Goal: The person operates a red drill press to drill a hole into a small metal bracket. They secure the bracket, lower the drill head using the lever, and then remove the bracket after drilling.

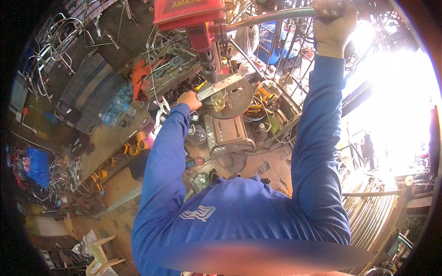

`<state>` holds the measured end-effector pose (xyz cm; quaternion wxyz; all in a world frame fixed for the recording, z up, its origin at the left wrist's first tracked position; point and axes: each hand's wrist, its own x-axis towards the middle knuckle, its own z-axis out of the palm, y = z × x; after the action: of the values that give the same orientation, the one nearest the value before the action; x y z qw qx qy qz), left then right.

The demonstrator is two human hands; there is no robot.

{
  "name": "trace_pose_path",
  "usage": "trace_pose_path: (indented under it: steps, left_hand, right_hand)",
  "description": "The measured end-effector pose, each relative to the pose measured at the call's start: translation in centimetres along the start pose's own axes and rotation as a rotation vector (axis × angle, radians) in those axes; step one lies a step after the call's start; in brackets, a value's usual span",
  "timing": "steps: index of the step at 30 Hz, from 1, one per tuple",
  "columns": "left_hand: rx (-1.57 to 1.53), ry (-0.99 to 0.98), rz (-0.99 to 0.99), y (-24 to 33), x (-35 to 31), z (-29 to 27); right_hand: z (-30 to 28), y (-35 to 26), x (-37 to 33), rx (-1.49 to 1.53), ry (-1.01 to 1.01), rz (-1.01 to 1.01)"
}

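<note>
A red drill press stands in front of me, with its chuck pointing down over a round metal table. My left hand is closed around the near left end of a flat metal bar, which lies across the table under the chuck. A yellowish lump sits beside the bar on the table. Up at the right, my right hand wraps round the end of the long lever that comes out of the drill press. The drill tip's contact with the bar cannot be made out.
Below the table is the slotted metal base, with a clear plastic jug to its left. A cluttered bench holds loose discs and an orange glove. Long metal tubes lie at right; a plastic chair stands lower left.
</note>
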<state>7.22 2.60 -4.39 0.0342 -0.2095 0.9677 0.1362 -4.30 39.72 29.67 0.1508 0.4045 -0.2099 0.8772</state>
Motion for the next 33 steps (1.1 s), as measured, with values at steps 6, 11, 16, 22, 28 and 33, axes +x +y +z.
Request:
trace_pose_path:
  steps: [6, 11, 16, 22, 28, 33]
  left_hand:
    - [0.077, 0.025, 0.033, 0.7, -0.8, -0.9]
    - [0.042, 0.054, 0.082, 0.7, -1.0, -1.4]
    - [0.012, 0.116, 0.099, 0.2, -0.7, -1.4]
    - [-0.004, 0.122, 0.131, -0.3, -0.1, -1.4]
    - [0.026, 0.155, 0.159, -0.4, 0.1, -1.5]
    - [-0.034, 0.073, 0.153, -0.4, 0.0, -1.7]
  right_hand:
    - [-1.6, 0.7, 0.7, -0.038, 0.044, 0.005]
    - [-2.2, 1.4, 1.5, 0.259, 0.016, 0.118]
    - [-1.9, 1.0, 1.5, -0.105, 0.048, -0.085]
    - [-1.8, 1.4, 2.2, -0.103, 0.068, -0.172]
    - [-4.1, 1.6, 3.3, -0.069, 0.04, -0.144]
    - [-4.8, 2.4, 4.0, 0.153, 0.094, -0.124]
